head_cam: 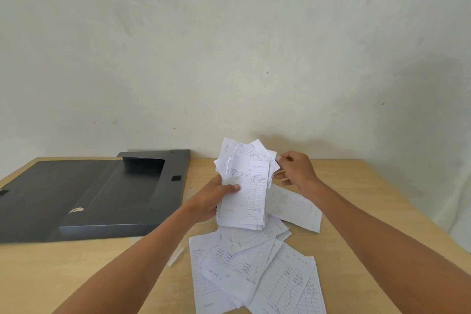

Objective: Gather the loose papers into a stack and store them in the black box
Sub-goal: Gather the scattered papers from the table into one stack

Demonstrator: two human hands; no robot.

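We held an uneven bundle of papers (243, 191) upright in our left hand (212, 199), with the thumb pressed across its front sheet and the fingers closed behind it. How many sheets this bundle had we could not count, because they overlapped; at least four corners stood out at its top. Our right hand (295, 169) was at the upper right edge of the bundle, the thumb and first finger pinched on the sheets there and the other fingers loosely spread below.

Just under the grip, more loose papers (254, 267) lay in a fan on the wooden table (369, 211); we could tell about six of them, some covering the others. One single sheet (295, 208) lay below and right of the right hand, partly behind the bundle.

One black box (122, 196) lay open, left of the left hand, its lid (35, 199) spread flat further left. We saw no paper inside it.
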